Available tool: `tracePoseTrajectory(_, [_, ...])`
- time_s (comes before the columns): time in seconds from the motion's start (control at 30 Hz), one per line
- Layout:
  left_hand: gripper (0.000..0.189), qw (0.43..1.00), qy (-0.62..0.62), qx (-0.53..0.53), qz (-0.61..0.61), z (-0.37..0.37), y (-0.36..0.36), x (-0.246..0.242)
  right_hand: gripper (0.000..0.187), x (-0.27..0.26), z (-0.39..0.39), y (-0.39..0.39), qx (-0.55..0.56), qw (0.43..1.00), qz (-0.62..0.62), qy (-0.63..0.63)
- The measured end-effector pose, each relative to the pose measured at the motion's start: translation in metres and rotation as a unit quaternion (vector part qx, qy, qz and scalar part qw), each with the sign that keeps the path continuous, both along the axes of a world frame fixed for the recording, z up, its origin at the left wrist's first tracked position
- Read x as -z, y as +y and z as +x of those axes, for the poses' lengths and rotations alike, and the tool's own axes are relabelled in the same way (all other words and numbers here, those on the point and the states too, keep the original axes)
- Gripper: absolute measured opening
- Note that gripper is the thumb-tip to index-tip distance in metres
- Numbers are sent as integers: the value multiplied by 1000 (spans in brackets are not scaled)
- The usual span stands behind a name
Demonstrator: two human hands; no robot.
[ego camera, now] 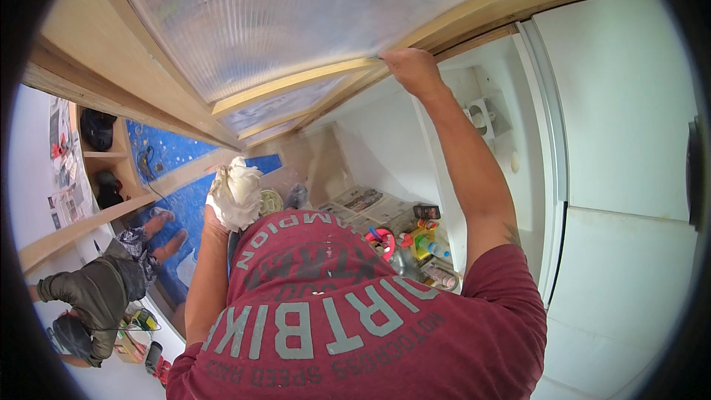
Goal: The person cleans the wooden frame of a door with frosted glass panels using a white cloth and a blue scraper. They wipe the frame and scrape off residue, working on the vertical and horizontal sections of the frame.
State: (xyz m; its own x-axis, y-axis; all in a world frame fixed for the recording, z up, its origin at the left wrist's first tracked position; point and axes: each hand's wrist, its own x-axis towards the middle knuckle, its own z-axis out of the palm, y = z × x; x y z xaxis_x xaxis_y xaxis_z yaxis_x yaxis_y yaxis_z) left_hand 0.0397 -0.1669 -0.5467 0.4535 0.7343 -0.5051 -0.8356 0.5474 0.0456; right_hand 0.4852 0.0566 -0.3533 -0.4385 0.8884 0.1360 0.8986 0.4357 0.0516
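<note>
My left hand [215, 216] holds a crumpled white cloth [238, 191] at chest height, left of my body. The cloth has brownish stains and hides most of the fingers. My right hand [410, 69] is raised, its fingertips at the edge of a wooden frame strip [294, 82] that borders a ribbed translucent panel [266, 16]. The fingers of this hand are partly hidden, and I cannot tell whether they grip the strip.
A person [105, 294] bends over at the lower left, near blue floor sheeting [194, 200]. Wooden shelves [100, 154] hold dark items. Below right, bottles and a pink container [383, 239] stand near newspaper [361, 203]. A white cabinet wall [616, 111] rises at right.
</note>
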Motion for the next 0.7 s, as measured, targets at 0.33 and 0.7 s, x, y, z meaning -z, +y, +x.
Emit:
tracePoseTrajectory(0.33, [53, 999, -30, -3, 18, 1, 3, -2, 22, -11, -3, -4, 45, 995, -32, 80])
tracePoseTrajectory(0.7, [53, 999, -18, 18, 24, 0, 3, -2, 26, -3, 5, -6, 56, 988, -90, 110])
